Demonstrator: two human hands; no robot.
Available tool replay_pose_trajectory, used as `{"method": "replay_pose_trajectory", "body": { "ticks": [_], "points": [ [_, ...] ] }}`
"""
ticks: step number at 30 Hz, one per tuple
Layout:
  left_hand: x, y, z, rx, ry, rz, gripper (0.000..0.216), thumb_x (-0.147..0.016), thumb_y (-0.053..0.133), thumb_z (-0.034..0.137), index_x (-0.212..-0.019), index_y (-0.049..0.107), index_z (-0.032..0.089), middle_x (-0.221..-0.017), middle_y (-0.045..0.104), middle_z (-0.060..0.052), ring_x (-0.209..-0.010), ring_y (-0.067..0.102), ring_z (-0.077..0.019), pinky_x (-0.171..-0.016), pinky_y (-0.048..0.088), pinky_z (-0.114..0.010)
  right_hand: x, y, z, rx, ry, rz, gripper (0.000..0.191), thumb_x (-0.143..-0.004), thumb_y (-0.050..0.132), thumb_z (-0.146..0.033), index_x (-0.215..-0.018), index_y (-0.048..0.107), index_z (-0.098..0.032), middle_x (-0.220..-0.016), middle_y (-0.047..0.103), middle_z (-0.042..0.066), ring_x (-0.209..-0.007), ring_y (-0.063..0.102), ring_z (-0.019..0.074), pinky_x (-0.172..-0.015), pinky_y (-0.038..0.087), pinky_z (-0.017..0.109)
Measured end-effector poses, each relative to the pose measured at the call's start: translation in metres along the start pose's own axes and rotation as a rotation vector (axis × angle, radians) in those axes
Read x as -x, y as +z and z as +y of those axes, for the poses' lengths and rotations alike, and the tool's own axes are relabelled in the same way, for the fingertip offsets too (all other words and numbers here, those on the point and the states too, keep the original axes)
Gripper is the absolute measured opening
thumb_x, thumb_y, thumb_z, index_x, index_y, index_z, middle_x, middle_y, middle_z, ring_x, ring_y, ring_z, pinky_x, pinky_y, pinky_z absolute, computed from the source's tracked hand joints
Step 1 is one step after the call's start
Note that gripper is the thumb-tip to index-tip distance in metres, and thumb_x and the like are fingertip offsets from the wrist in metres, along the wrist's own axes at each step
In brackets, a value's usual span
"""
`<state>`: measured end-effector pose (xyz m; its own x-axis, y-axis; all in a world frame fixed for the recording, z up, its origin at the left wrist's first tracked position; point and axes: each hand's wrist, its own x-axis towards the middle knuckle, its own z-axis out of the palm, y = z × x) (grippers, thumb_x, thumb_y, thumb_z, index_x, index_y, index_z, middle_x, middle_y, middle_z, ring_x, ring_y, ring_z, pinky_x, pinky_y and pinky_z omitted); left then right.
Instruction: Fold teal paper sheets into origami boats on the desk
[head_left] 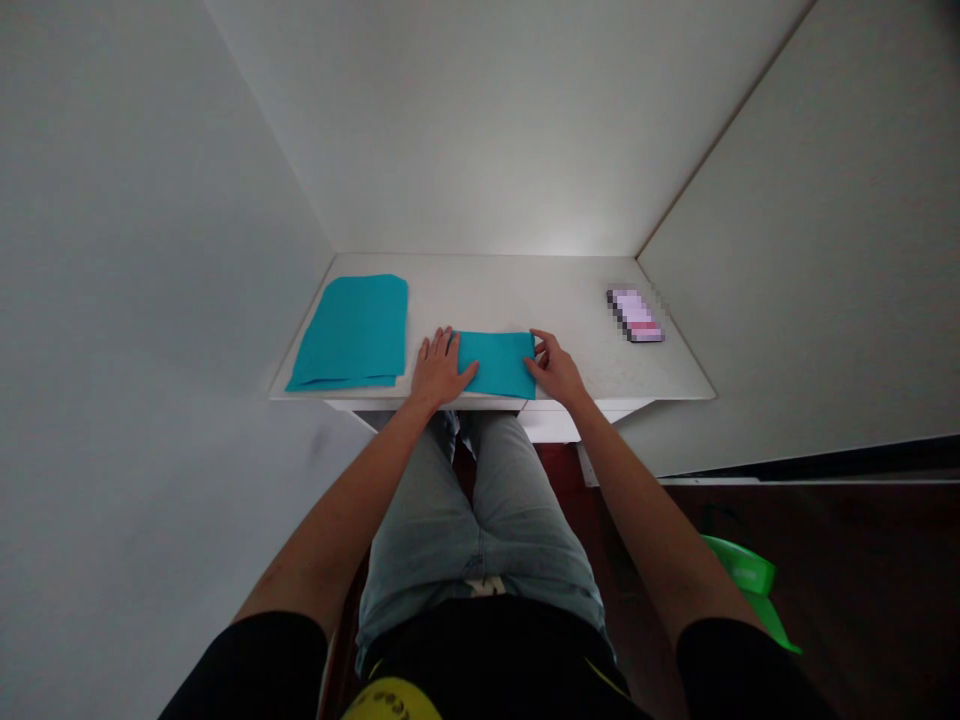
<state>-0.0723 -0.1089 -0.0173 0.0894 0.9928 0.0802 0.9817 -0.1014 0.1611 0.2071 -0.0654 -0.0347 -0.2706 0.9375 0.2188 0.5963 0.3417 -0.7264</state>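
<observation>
A small turquoise rectangle [498,363], apparently a folded sheet of paper or cloth, lies at the front edge of the white table. My left hand [437,368] rests flat with its fingers apart, its thumb on the left side of the sheet. At the opposite side, my right hand [554,368] has its fingers bent around the sheet's right edge, with thumb and index finger touching it. Left of both hands lies a pile of larger turquoise sheets [352,330], their front edges slightly uneven.
A phone [636,314], blurred by pixels, lies at the right of the white table [517,285]. Walls close in behind and on both sides. My legs are at the table's front, near a drawer [551,424]. A green plastic object [742,567] stands on the floor at right.
</observation>
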Motion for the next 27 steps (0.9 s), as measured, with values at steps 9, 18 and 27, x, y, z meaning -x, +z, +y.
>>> {"method": "replay_pose_trajectory", "body": {
  "ticks": [9,18,27],
  "points": [
    [0.0011,0.0002,0.0003,0.017,0.0,0.007,0.08,-0.107,0.038,0.058,-0.169,0.037,0.006,-0.18,0.03,-0.017,-0.169,0.023,-0.0334,-0.139,0.018,-0.053,-0.0002,-0.0013,-0.0034,-0.006,0.011,-0.005,0.053,-0.092,0.064,-0.034,-0.144,0.057,-0.025,-0.104,0.071,0.003,-0.07,0.064,0.0176,-0.07,0.052,0.034],
    [0.0009,-0.0017,-0.0001,0.012,-0.006,0.0,0.079,-0.107,0.039,0.058,-0.169,0.037,0.008,-0.18,0.029,-0.016,-0.17,0.022,-0.0326,-0.139,0.017,-0.052,0.0007,-0.0006,-0.0027,-0.028,-0.006,-0.015,0.066,-0.094,0.063,-0.032,-0.157,0.048,-0.025,-0.107,0.071,0.003,-0.069,0.063,0.0161,-0.069,0.052,0.032],
    [0.0004,-0.0008,-0.0001,0.005,-0.008,-0.007,0.08,-0.107,0.037,0.059,-0.17,0.036,0.008,-0.18,0.029,-0.016,-0.17,0.022,-0.0313,-0.14,0.017,-0.051,0.0,0.0003,-0.0036,0.031,0.0,-0.014,0.033,-0.094,0.063,-0.033,-0.125,0.068,-0.023,-0.105,0.076,0.006,-0.072,0.064,0.0178,-0.073,0.052,0.034]
  ]
}}
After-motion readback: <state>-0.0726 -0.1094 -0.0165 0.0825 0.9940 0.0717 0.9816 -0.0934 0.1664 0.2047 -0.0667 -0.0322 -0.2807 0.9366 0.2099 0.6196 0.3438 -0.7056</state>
